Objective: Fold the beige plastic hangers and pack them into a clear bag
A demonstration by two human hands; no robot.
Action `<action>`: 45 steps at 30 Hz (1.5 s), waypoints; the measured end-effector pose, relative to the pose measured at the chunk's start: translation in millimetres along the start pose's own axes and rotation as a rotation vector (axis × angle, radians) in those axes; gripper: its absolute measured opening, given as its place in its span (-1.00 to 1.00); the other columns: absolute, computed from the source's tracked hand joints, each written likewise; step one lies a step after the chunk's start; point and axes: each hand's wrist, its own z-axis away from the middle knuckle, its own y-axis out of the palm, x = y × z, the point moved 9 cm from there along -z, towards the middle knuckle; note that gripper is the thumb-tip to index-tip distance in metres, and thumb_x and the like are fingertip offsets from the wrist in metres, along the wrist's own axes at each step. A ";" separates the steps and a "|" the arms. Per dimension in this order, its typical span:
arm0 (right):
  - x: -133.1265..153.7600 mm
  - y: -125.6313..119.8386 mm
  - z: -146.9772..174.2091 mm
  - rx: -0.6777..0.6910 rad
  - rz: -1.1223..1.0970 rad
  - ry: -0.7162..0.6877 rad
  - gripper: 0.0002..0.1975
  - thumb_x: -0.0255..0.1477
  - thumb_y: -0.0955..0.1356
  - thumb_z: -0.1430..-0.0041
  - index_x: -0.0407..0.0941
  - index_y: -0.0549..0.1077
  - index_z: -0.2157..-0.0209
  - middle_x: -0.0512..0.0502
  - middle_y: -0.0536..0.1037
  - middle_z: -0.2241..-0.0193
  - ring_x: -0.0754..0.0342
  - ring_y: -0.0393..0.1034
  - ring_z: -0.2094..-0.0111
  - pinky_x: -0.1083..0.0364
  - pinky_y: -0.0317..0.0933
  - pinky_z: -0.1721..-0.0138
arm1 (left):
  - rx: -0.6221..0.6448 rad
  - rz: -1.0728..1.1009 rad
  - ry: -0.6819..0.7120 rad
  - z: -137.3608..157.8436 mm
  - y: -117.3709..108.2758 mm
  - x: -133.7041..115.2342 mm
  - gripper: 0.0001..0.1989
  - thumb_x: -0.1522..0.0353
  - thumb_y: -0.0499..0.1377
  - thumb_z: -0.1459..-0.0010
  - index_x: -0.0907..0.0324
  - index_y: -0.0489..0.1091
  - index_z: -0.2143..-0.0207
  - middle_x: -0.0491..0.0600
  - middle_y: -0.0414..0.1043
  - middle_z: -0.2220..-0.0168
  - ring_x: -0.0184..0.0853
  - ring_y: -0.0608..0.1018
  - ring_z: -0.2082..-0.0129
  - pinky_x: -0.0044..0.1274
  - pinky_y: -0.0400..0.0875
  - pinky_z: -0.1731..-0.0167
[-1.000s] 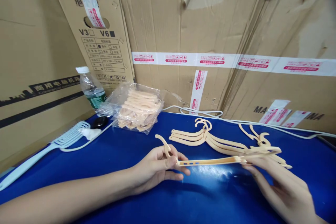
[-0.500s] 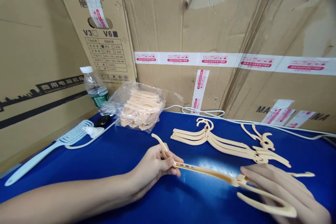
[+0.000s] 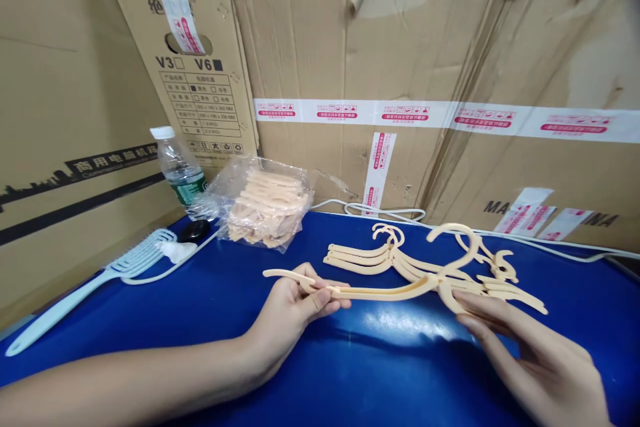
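One cream plastic hanger is what I have between both hands, held just above the blue table, its curved hook standing up. My left hand pinches one thin arm end between thumb and fingers; my right hand has its fingers pressed together, tips against the hanger's middle. Beyond the hanger lies a loose pile of hangers, three or four as far as I can count, smooth and slim. Left of the pile sit one crinkled clear bag of hangers, one plastic bottle and one pale ribbed brush.
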 end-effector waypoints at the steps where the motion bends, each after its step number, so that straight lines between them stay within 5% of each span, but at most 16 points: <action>1: -2.7 0.9 -1.2 0.008 -0.010 0.019 -0.84 -0.42 0.32 -0.27 -0.05 0.49 0.13 -0.09 0.66 0.27 0.00 0.60 0.33 0.19 0.50 0.31 | -0.001 -0.019 -0.007 0.7 0.4 1.2 -0.53 0.20 0.50 0.17 0.23 0.29 0.45 -0.02 0.57 0.28 -0.34 0.65 0.27 -0.63 0.50 0.23; 4: -14.0 3.9 -2.5 0.056 -0.053 0.086 -0.80 -0.43 0.31 -0.28 -0.06 0.48 0.08 -0.12 0.64 0.18 0.01 0.59 0.26 0.22 0.50 0.31 | 0.040 -0.090 -0.102 6.5 4.7 14.4 -0.55 0.11 0.41 0.03 0.21 0.31 0.31 0.01 0.58 0.23 -0.36 0.65 0.35 -0.62 0.51 0.33; 7: -19.6 13.1 -1.9 0.211 -0.124 0.136 -0.76 -0.44 0.29 -0.31 -0.06 0.45 0.01 -0.15 0.60 0.09 0.00 0.57 0.17 0.19 0.49 0.23 | 0.303 -0.233 -0.190 24.7 25.9 30.6 -0.62 0.05 0.25 -0.14 0.15 0.29 0.30 0.05 0.60 0.30 -0.29 0.64 0.47 -0.52 0.50 0.45; 10: -15.7 20.6 1.7 0.369 -0.190 0.156 -0.77 -0.45 0.27 -0.33 -0.05 0.44 0.02 -0.13 0.59 0.12 0.03 0.55 0.18 0.17 0.49 0.22 | 0.615 -0.595 0.150 52.5 52.9 16.7 -0.75 0.14 0.20 -0.22 0.12 0.51 0.28 0.16 0.62 0.20 -0.09 0.65 0.24 -0.36 0.49 0.21; 13: -9.8 26.3 9.1 0.490 -0.166 0.166 -0.81 -0.46 0.25 -0.34 -0.05 0.44 0.09 -0.09 0.57 0.24 0.06 0.53 0.28 0.14 0.46 0.28 | 0.636 -0.815 0.556 74.1 64.0 -11.0 -0.73 0.27 0.10 -0.33 -0.08 0.52 0.02 0.05 0.55 0.01 -0.02 0.51 -0.08 -0.27 0.24 -0.13; 16: -3.9 40.1 22.3 0.663 -0.122 0.179 -0.81 -0.46 0.20 -0.35 -0.06 0.44 0.20 -0.09 0.51 0.35 0.03 0.47 0.34 0.09 0.40 0.35 | 0.790 -0.933 0.617 83.6 74.1 -13.0 -0.48 0.46 0.22 -0.21 -0.16 0.34 -0.18 0.02 0.42 -0.12 0.02 0.45 -0.15 -0.23 0.13 -0.21; 20: 4.8 51.3 31.7 0.758 -0.146 0.196 -0.77 -0.51 0.15 -0.35 -0.09 0.42 0.24 -0.13 0.43 0.30 0.01 0.39 0.30 0.04 0.33 0.32 | 0.770 -1.138 0.614 75.2 69.5 -5.2 -0.35 0.51 0.25 -0.16 -0.08 0.23 -0.26 0.13 0.26 -0.22 0.16 0.36 -0.20 -0.12 0.11 -0.21; 28: 1.8 50.3 27.5 0.701 -0.071 0.143 -0.73 -0.51 0.13 -0.37 -0.13 0.43 0.26 -0.17 0.40 0.33 -0.05 0.31 0.31 -0.03 0.27 0.33 | 0.773 -1.739 0.987 81.5 76.8 13.8 -0.56 0.35 0.14 -0.28 0.24 0.29 -0.19 0.24 0.29 -0.22 0.08 0.44 -0.14 -0.19 0.36 -0.06; 31: -9.8 49.5 18.3 0.580 -0.020 0.096 -0.75 -0.51 0.17 -0.36 -0.13 0.44 0.29 -0.17 0.41 0.34 -0.08 0.30 0.28 -0.07 0.27 0.28 | 0.669 -1.795 0.917 66.0 72.6 13.4 -0.41 0.18 0.25 -0.17 0.20 0.27 -0.20 0.23 0.22 -0.27 0.09 0.37 -0.19 -0.14 0.33 -0.09; 39: -26.5 54.9 8.9 0.441 -0.036 0.091 -0.79 -0.50 0.22 -0.33 -0.13 0.48 0.19 -0.19 0.45 0.26 -0.03 0.40 0.23 -0.02 0.36 0.21 | 0.589 -1.642 0.748 42.3 59.0 12.9 -0.36 0.22 0.26 -0.14 0.04 0.21 -0.26 0.10 0.02 -0.36 0.06 0.20 -0.31 -0.11 0.23 -0.19; 45: -82.7 15.8 -12.3 0.329 0.192 0.107 -0.78 -0.41 0.24 -0.31 -0.14 0.50 0.17 -0.21 0.54 0.28 -0.09 0.46 0.24 -0.05 0.39 0.22 | 0.730 -1.541 0.771 47.8 63.0 11.3 -0.42 0.26 0.19 -0.21 0.10 0.20 -0.27 0.12 0.09 -0.33 0.12 0.24 -0.28 -0.04 0.24 -0.16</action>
